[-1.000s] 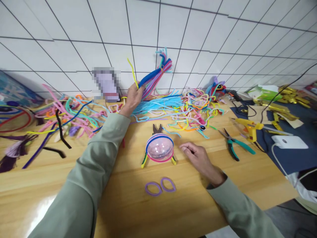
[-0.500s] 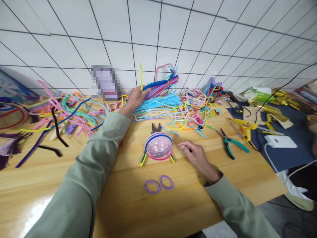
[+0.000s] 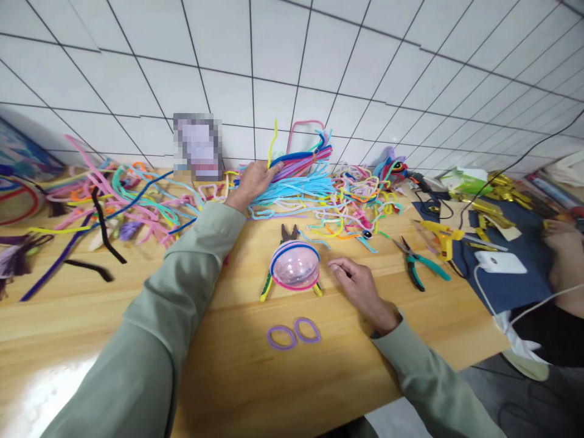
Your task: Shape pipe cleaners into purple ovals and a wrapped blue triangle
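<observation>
At the back of the table my left hand point(image 3: 256, 182) is closed on a bundle of pipe cleaners point(image 3: 301, 163), mostly blue, purple and pink. Light blue pipe cleaners point(image 3: 292, 187) lie right under it. My right hand point(image 3: 360, 286) rests on the table, its fingers curled with nothing visible in them. Left of it, a clear plastic dome point(image 3: 295, 267) ringed with blue and pink pipe cleaner sits on yellow-and-green-handled pliers point(image 3: 266, 287). Nearer to me lie two purple pipe cleaner loops point(image 3: 281, 345), side by side.
Loose pipe cleaners point(image 3: 137, 204) spread along the left and back. Teal-handled pliers point(image 3: 420, 267), a yellow glue gun point(image 3: 441, 238) and a white power bank point(image 3: 500, 262) are at the right. A blurred phone-like object point(image 3: 198, 149) leans on the tiled wall. Another person's arm point(image 3: 566, 258) shows at the right edge.
My left hand and the bundle have sunk slightly toward the light blue pipe cleaners. My right hand stays in place. The view has shifted a little, and more of the other person's arm shows.
</observation>
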`<state>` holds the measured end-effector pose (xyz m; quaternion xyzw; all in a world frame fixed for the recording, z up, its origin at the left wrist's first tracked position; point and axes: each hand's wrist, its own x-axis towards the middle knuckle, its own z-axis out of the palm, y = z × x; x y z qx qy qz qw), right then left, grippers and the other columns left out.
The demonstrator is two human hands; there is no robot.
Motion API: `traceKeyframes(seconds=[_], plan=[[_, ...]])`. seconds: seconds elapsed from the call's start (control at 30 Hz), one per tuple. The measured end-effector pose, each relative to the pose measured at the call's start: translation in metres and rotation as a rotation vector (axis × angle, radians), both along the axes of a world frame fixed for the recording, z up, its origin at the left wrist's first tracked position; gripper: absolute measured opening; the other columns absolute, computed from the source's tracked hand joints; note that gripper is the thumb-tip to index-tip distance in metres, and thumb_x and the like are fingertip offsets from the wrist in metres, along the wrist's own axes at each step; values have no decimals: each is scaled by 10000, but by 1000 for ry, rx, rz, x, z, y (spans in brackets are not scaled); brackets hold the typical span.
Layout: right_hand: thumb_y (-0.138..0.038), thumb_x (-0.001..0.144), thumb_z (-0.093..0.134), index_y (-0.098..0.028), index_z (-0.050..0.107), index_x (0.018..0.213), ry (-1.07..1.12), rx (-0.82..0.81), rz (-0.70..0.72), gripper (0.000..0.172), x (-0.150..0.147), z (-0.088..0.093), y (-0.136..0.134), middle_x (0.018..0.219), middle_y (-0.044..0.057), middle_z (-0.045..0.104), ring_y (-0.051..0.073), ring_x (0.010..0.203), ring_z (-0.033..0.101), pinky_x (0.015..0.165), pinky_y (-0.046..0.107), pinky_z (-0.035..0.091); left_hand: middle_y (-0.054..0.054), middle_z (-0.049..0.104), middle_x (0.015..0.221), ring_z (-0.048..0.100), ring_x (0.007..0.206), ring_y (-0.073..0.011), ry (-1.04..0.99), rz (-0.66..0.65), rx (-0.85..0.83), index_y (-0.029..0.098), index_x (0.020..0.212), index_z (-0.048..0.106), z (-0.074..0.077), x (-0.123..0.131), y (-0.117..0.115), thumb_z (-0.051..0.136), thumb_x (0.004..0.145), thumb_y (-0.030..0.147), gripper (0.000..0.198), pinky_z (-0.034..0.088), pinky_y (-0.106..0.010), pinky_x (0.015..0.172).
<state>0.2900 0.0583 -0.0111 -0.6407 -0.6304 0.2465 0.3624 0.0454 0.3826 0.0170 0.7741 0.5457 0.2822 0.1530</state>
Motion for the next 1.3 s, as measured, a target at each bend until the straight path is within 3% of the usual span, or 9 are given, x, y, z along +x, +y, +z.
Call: traceKeyframes(seconds=[0.2,0.37,0.53,0.67,0.8,0.93,1.17,1.3], plan=[[-426,999,602,-231,828,948,-5,-22,-8,303,-1,2,0,841,49,848,210,694,737,655,317,545,-175,799,999,716,968,-308,39,21,-22,154,1069,817,0,2,-1,445,1134,626,605,497,-380,930],[-408,997,615,-248,820,956,-36,-17,15,263,8,28,15,890,39,852,224,776,760,729,336,569,-207,822,1074,750,1096,-379,69,43,13,165,1120,830,-8,4,2,432,1117,653,630,518,-414,977],[-382,978,625,-242,816,969,-190,110,-95,237,33,66,81,846,37,822,226,754,725,727,349,550,-210,830,1053,759,1142,-420,43,71,48,197,1115,830,-13,4,3,398,1089,728,686,538,-457,993],[-312,973,627,-215,839,1024,-356,254,-144,238,47,79,157,1054,82,871,280,978,779,918,420,602,-230,832,1099,758,1161,-422,82,81,66,181,1203,814,-12,5,-2,322,1101,731,745,538,-453,998],[-162,948,580,-196,850,1108,-587,218,-103,316,51,73,218,1176,130,869,325,1155,772,1063,491,587,-245,823,1154,751,1171,-435,123,81,43,171,1246,805,-10,6,-5,321,1109,713,740,530,-474,1006],[-129,942,554,-180,843,1181,-697,208,-2,379,51,61,250,1268,152,852,350,1222,741,1135,538,556,-258,811,1193,742,1188,-444,149,77,26,142,1270,791,-10,6,-5,326,1122,677,725,517,-481,1020],[-205,937,614,-210,844,1176,-814,170,64,332,55,46,262,1228,176,842,407,1199,702,1080,575,561,-217,801,1191,710,1247,-414,127,41,64,152,1312,765,-13,8,-4,389,1129,643,646,482,-452,1073],[-221,954,604,-203,843,1146,-835,179,60,307,55,44,258,1206,193,836,401,1186,705,1064,566,556,-221,753,1333,688,1300,-426,113,-16,35,169,1381,728,-8,7,-5,477,1122,549,524,478,-492,1114]])
